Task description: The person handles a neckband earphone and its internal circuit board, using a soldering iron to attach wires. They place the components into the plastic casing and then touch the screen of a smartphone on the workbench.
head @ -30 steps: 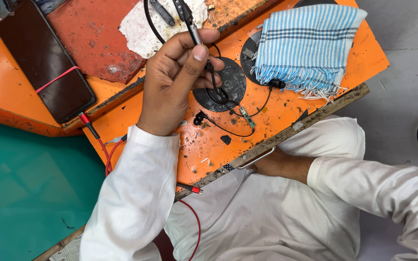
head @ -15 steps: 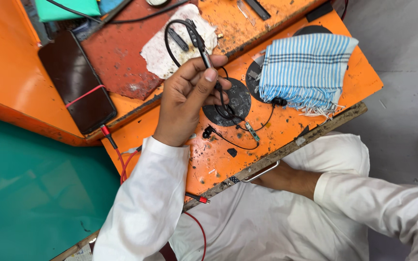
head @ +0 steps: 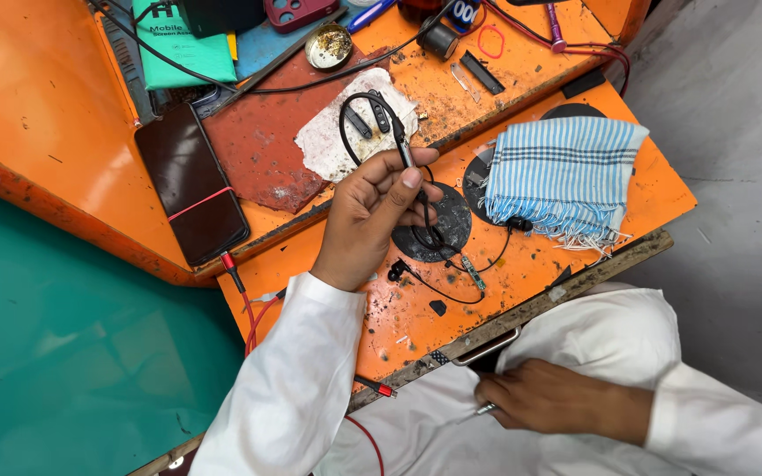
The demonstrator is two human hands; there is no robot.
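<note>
My left hand (head: 370, 219) is raised over the orange workbench (head: 63, 106), with thumb and fingers pinched on the stem of a black neckband earphone (head: 372, 115). The neckband's loop arches over a dirty white rag (head: 328, 145). Thin black wires hang from it to a small circuit board (head: 474, 271) beside a round black pad (head: 447, 231). My right hand (head: 557, 401) rests low in my lap below the bench edge. Its fingers are closed on a thin metal tool (head: 485, 408).
A blue-striped cloth (head: 566, 172) lies right of the pad. A dark phone (head: 191, 183) with a red band lies on the left. A red cable (head: 244, 300) runs off the bench front. A small metal dish (head: 328, 44), a green packet (head: 187, 48) and parts crowd the back.
The view has pulled back, so more of the bench's far side shows. My left hand keeps its hold on the earphone. My right hand with the tool has come into view in my lap.
</note>
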